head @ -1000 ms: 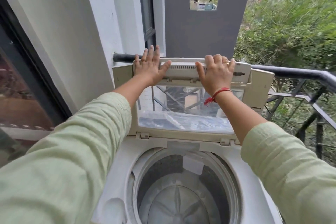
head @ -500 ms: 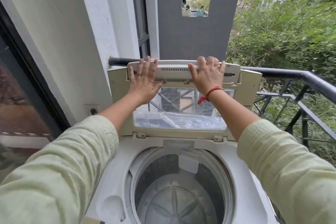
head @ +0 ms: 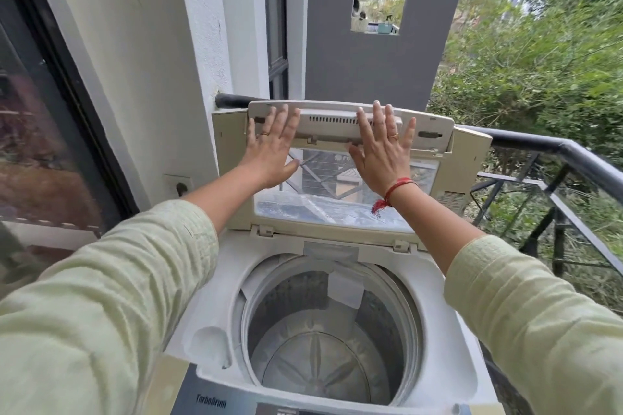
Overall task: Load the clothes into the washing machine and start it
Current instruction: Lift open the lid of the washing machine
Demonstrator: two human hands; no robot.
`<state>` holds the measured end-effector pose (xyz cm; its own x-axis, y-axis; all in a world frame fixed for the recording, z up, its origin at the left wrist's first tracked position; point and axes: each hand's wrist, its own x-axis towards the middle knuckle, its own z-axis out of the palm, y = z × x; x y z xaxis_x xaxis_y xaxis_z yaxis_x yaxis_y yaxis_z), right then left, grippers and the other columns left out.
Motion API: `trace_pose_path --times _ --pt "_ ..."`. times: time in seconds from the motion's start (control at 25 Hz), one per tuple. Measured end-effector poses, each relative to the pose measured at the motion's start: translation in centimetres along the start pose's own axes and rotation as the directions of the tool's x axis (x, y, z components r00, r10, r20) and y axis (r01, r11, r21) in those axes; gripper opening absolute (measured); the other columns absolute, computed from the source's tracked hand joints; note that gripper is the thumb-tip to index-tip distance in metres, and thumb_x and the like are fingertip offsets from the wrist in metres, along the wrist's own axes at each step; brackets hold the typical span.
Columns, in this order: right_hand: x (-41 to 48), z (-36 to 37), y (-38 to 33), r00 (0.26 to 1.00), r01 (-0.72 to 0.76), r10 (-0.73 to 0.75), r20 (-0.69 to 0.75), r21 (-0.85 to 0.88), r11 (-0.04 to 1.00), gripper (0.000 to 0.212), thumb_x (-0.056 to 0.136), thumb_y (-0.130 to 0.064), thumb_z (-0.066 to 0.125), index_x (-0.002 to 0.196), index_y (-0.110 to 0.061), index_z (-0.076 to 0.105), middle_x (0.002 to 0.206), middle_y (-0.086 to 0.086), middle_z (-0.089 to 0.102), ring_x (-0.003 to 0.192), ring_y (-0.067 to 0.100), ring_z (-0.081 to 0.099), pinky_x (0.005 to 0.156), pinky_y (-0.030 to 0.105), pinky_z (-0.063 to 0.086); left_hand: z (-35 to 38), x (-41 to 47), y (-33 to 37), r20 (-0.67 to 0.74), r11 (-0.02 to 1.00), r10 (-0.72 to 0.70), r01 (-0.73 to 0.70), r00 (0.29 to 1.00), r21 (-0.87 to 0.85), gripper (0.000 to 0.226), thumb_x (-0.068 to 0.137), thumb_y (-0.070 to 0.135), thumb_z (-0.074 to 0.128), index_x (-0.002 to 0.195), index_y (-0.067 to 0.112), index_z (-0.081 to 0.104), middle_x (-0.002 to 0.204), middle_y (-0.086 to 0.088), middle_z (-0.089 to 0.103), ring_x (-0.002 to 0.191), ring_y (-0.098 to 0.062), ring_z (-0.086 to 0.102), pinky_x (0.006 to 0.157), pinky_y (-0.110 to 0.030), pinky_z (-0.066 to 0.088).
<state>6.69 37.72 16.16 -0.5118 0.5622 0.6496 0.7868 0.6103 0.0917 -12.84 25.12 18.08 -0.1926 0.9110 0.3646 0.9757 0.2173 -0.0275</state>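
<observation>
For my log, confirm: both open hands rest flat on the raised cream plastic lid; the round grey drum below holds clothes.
No: head view shows the round grey drum empty. Left hand and right hand do rest on the raised cream plastic lid.

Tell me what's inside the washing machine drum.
The drum holds no clothes: only its perforated wall and ribbed pulsator show. The near wall is hidden below the rim.
</observation>
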Motion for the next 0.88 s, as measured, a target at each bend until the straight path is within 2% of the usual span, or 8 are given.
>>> trace_pose_path --times 0.16,0.28,0.36,0.44,0.56,0.64,0.76,0.88 --pt "-1.2 -1.1 -1.2 0.999 -0.001 0.002 -0.035 0.054 0.999 0.068 0.092 -0.057 0.023 0.149 -0.02 0.018 0.157 0.011 0.014 0.145 0.03 0.01 0.11 0.06 -0.006 0.0 -1.8 -0.2 -0.014 0.999 -0.022 0.021 1.0 -0.024 0.089 0.091 0.042 0.047 0.147 0.022 -0.019 0.156 -0.004 -0.021 0.142 -0.022 -0.021 0.112 -0.055 -0.01" --pt "-3.5 -2.5 -3.4 0.987 0.015 0.019 -0.163 0.203 0.979 0.062 0.092 -0.056 0.033 0.143 -0.022 0.031 0.151 0.008 0.029 0.142 0.027 0.021 0.112 0.059 0.002 0.0 -4.6 -0.1 -0.129 0.991 -0.036 0.019 0.991 -0.131 0.086 0.09 0.041 0.051 0.149 0.022 -0.01 0.158 -0.003 -0.012 0.144 -0.022 -0.017 0.113 -0.054 -0.009" --pt "-5.9 -3.6 -5.5 0.967 0.082 -0.005 -0.253 0.296 0.952 0.054 0.092 -0.052 0.041 0.138 -0.025 0.036 0.146 0.004 0.032 0.138 0.023 0.026 0.114 0.056 0.008 0.7 -8.0 -0.3 -0.225 0.976 -0.076 0.026 0.971 -0.216 0.082 0.089 0.043 0.05 0.15 0.024 -0.001 0.158 -0.003 -0.003 0.144 -0.021 -0.013 0.114 -0.051 -0.008" --pt "-8.6 -4.5 -7.7 0.961 0.116 -0.003 -0.275 0.394 0.912 0.048 0.091 -0.048 0.046 0.133 -0.026 0.038 0.141 0.001 0.033 0.134 0.023 0.033 0.114 0.054 0.015 1.6 -12.0 -0.5 -0.254 0.95 -0.161 0.08 0.954 -0.302 0.077 0.086 0.047 0.047 0.149 0.025 0.007 0.158 -0.002 0.006 0.145 -0.02 -0.009 0.114 -0.05 -0.005" --pt "-13.3 -5.5 -11.6 0.983 0.111 0.005 -0.184 0.615 0.781 0.043 0.091 -0.04 0.051 0.129 -0.023 0.043 0.136 0.004 0.039 0.13 0.025 0.04 0.109 0.047 0.027 3.2 -18.3 -1.2 -0.226 0.894 -0.334 0.231 0.915 -0.385 0.071 0.083 0.052 0.04 0.146 0.025 0.02 0.155 -0.002 0.015 0.145 -0.018 -0.005 0.115 -0.049 -0.002" --pt "-16.6 -5.5 -14.5 0.995 0.096 -0.059 -0.077 0.737 0.669 0.041 0.09 -0.036 0.053 0.127 -0.021 0.046 0.134 0.006 0.042 0.129 0.024 0.039 0.107 0.042 0.032 4.3 -23.4 -2.2 -0.173 0.86 -0.434 0.349 0.884 -0.374 0.069 0.083 0.053 0.039 0.144 0.023 0.026 0.154 -0.003 0.018 0.144 -0.015 -0.006 0.115 -0.05 0.0" --pt "-20.6 -4.6 -19.4 0.982 0.039 -0.174 0.068 0.835 0.549 0.038 0.089 -0.034 0.055 0.124 -0.021 0.049 0.133 0.004 0.041 0.126 0.021 0.039 0.103 0.038 0.036 6.0 -32.6 -4.7 -0.081 0.782 -0.588 0.54 0.805 -0.311 0.069 0.085 0.063 0.033 0.14 0.02 0.033 0.15 -0.008 0.026 0.144 -0.019 0.0 0.113 -0.056 0.008" --pt "-23.0 -3.8 -24.0 0.954 -0.01 -0.26 0.146 0.888 0.459 0.035 0.09 -0.034 0.054 0.123 -0.021 0.049 0.13 0.004 0.044 0.123 0.018 0.039 0.102 0.032 0.034 6.4 -41.1 -7.0 0.006 0.716 -0.676 0.658 0.737 -0.232 0.069 0.086 0.069 0.026 0.136 0.022 0.036 0.144 -0.012 0.035 0.141 -0.028 0.012 0.109 -0.06 0.018"
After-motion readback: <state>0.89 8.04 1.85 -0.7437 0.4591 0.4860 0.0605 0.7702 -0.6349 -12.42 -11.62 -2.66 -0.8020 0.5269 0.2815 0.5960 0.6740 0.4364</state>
